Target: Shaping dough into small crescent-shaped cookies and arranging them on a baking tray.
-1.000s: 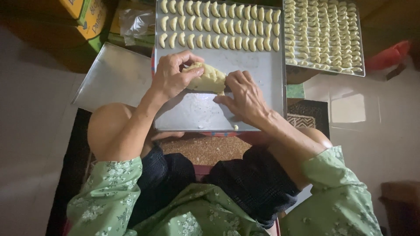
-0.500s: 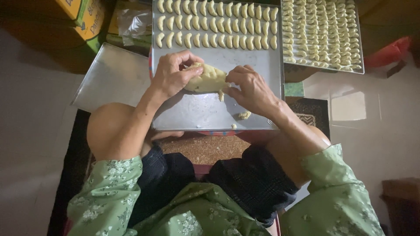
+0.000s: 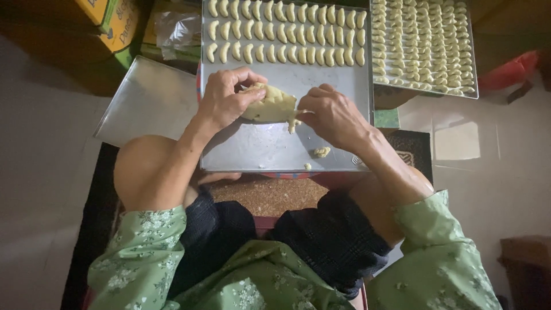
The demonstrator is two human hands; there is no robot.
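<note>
My left hand (image 3: 225,101) grips a pale yellow lump of dough (image 3: 270,104) above a metal baking tray (image 3: 252,150). My right hand (image 3: 332,115) pinches at the lump's right edge, where a small bit of dough (image 3: 294,123) hangs down. Rows of small crescent-shaped dough pieces (image 3: 287,34) fill the far part of the tray. A small dough crumb (image 3: 321,152) lies on the bare metal near the tray's front edge.
A second tray (image 3: 426,46) packed with crescent pieces sits at the back right. An empty metal tray (image 3: 148,102) lies to the left. A yellow-green box (image 3: 112,17) and a plastic bag (image 3: 177,28) stand at the back left. A red object (image 3: 508,72) lies far right.
Both hands lifted slightly with the dough lump. My right hand shifted from pressing on the tray to pinching the lump's edge. A small crumb now lies on the tray.
</note>
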